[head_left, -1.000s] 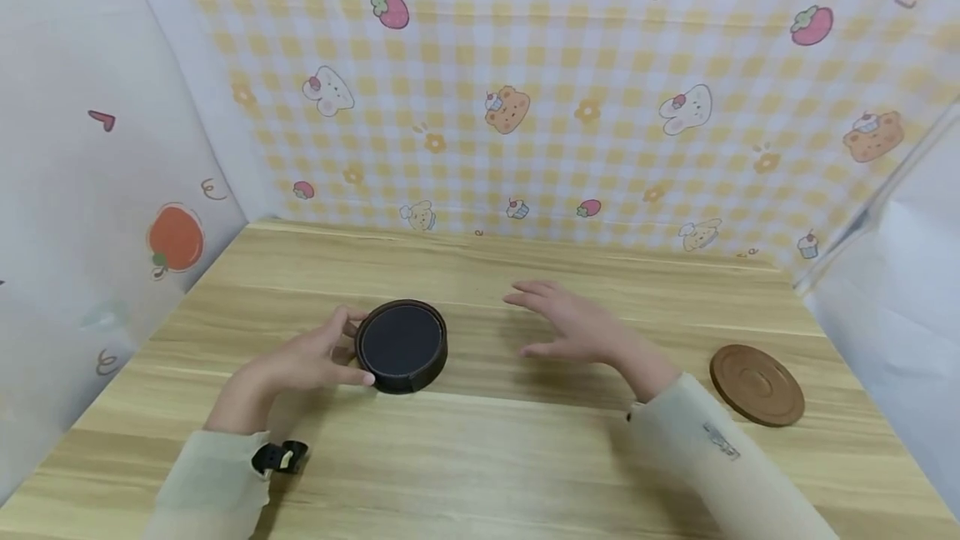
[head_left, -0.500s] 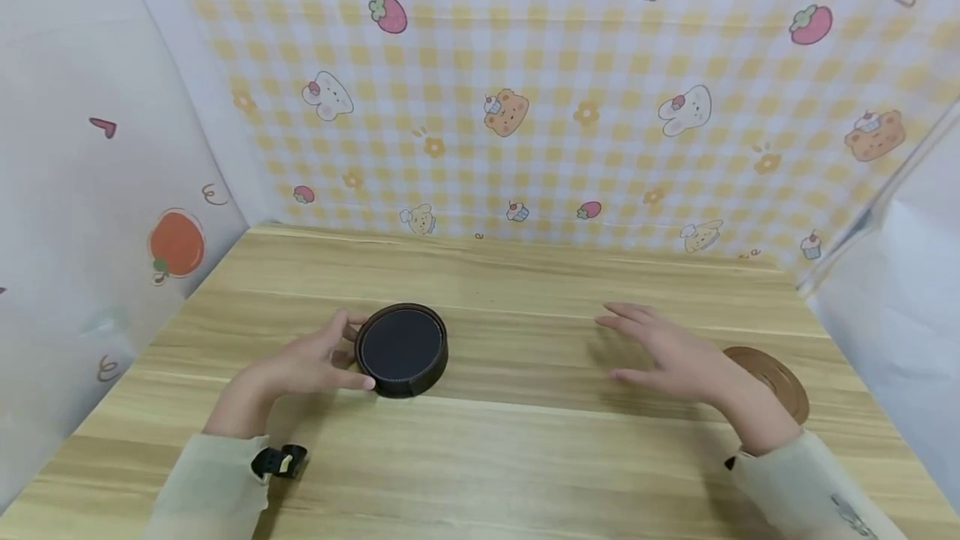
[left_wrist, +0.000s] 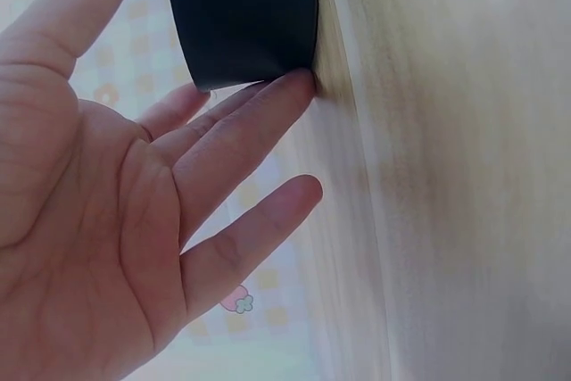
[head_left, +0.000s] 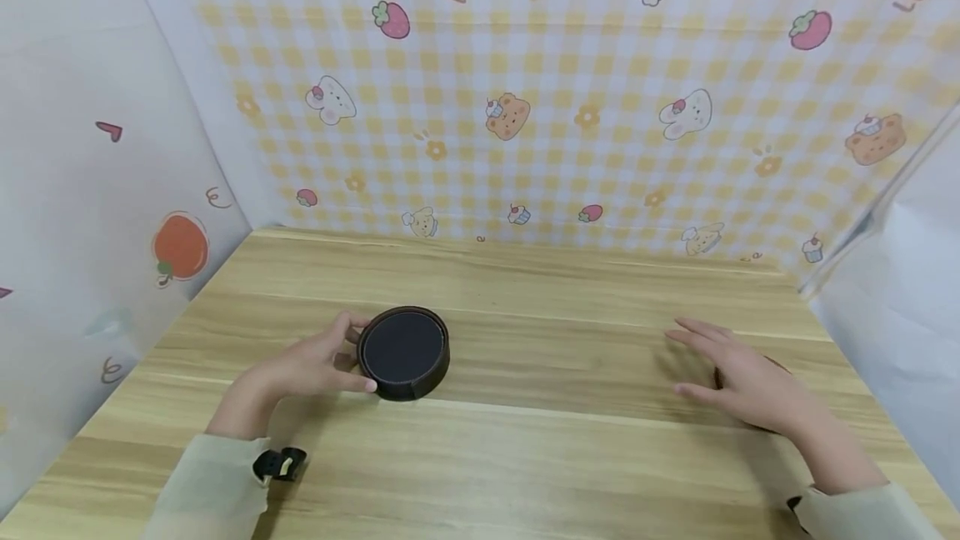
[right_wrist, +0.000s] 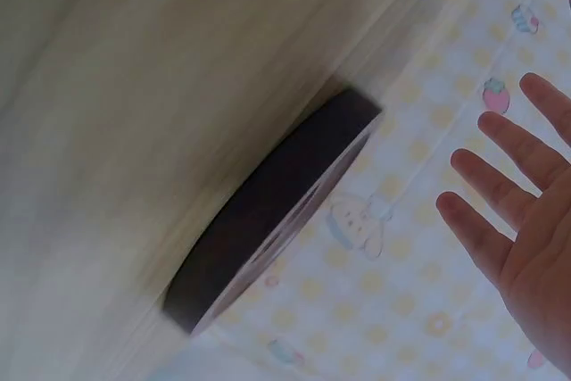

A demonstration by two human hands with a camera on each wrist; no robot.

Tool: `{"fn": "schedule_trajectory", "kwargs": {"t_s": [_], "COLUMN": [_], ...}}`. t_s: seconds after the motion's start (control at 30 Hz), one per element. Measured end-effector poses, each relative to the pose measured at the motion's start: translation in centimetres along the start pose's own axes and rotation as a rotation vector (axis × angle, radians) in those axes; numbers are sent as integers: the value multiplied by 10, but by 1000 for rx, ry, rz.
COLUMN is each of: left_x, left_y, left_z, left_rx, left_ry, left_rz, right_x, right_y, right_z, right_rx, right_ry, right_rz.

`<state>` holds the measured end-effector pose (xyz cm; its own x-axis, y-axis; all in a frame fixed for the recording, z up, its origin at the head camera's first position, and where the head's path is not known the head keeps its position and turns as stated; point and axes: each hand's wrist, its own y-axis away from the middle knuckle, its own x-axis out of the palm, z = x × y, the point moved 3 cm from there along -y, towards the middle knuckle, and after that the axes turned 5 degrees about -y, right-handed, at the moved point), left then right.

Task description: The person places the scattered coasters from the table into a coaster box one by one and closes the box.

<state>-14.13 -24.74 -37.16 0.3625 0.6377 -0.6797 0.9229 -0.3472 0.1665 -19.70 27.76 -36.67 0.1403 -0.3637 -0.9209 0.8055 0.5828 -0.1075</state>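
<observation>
A round black coaster holder [head_left: 403, 347] with a dark coaster inside sits on the table, left of the middle. My left hand [head_left: 307, 367] grips its left side, thumb at the near edge and fingers round the far side. In the left wrist view, fingertips touch the holder's dark wall [left_wrist: 245, 20], while the little finger stands free. Over at the right, my right hand [head_left: 753, 382] hovers with fingers spread, holding nothing. Below it lies a brown round disc [right_wrist: 272, 211], mostly hidden by that hand in the head view.
The wood-grain table [head_left: 540, 457] ends at a yellow checked cloth backdrop [head_left: 555, 57]. White cloth walls stand on the left [head_left: 90, 190] and on the right. A black strap [head_left: 279, 464] is round the left wrist.
My right hand has moved from mid-table to the right, coming over the brown disc and covering most of it. The left hand and the coaster holder have stayed in place.
</observation>
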Motion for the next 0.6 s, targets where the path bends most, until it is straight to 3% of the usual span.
{"fn": "schedule_trajectory", "kwargs": {"t_s": [0.2,0.47,0.6], "left_x": [0,0,-1], "left_y": [0,0,0], "left_z": [2,3,3], "left_rx": [-16,-19,-17], "left_ry": [-1,-9,-15], "left_rz": [-2,-2,1], "right_x": [-12,-25,-23], "right_y": [20,47,54], "right_z": [-28,-58,-67], "right_rx": [25,85,131], "right_ry": [-48,-76,-102], "right_rz": [-93,-135,-114]}}
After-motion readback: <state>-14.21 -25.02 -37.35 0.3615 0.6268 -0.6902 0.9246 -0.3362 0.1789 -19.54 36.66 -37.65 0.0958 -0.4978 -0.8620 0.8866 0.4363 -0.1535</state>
